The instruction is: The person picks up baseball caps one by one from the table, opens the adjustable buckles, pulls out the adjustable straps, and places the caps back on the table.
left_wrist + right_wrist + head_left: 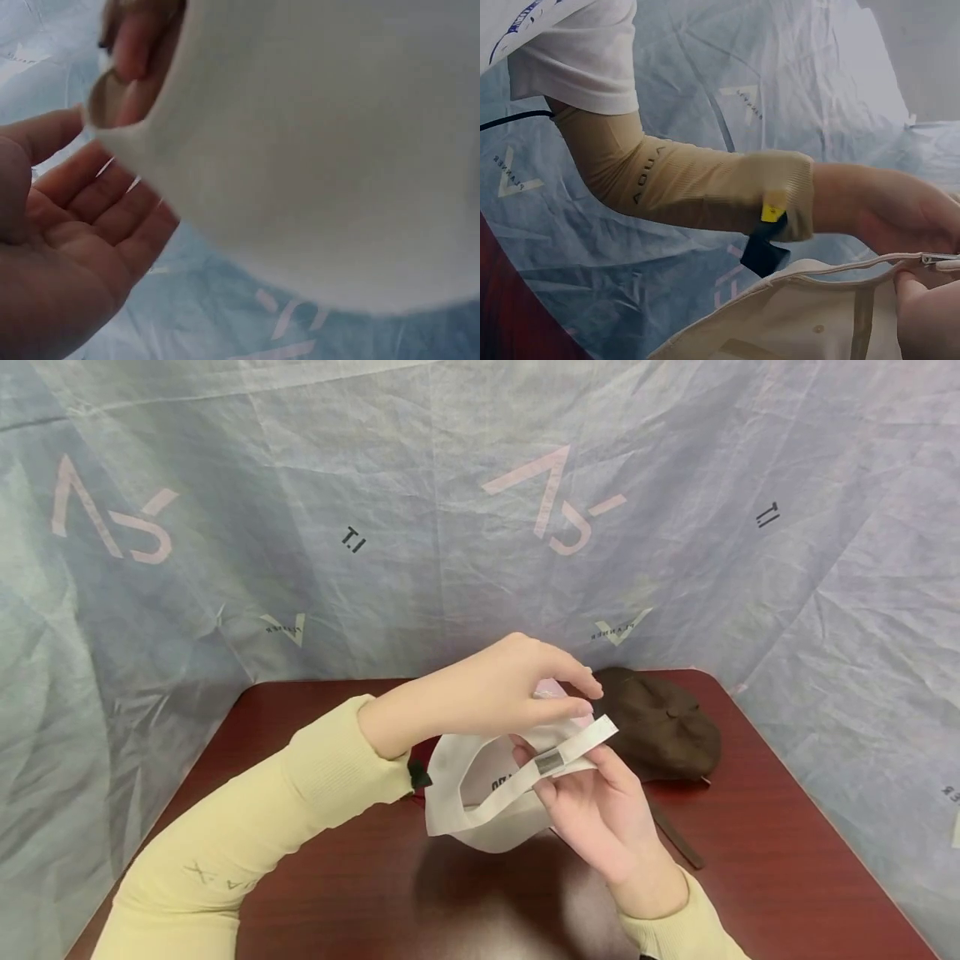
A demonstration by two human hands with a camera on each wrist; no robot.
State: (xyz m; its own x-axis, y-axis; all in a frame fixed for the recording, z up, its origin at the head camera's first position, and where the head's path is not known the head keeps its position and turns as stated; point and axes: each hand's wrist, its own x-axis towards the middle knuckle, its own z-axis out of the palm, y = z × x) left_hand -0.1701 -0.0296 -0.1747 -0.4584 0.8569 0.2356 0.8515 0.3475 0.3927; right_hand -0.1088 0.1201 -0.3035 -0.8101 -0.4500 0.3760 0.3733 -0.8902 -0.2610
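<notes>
A white cap (480,837) is held up over the table with its back strap (504,793) facing me. The strap carries a small metal buckle (550,763), and its free end sticks out to the upper right. My right hand (600,818) grips the strap by the buckle, its fingers partly behind the band. Over the cap reaches my left hand (510,689), thumb and fingers apart near the strap end. In the left wrist view this hand (82,240) is spread beside the cap (315,165), holding nothing.
A brown cap (660,727) lies at the back right of the dark red table (337,877), with a brown strap (678,837) in front of it. Something pale pink (550,688) shows behind my left hand. Printed grey cloth (420,485) hangs around the table.
</notes>
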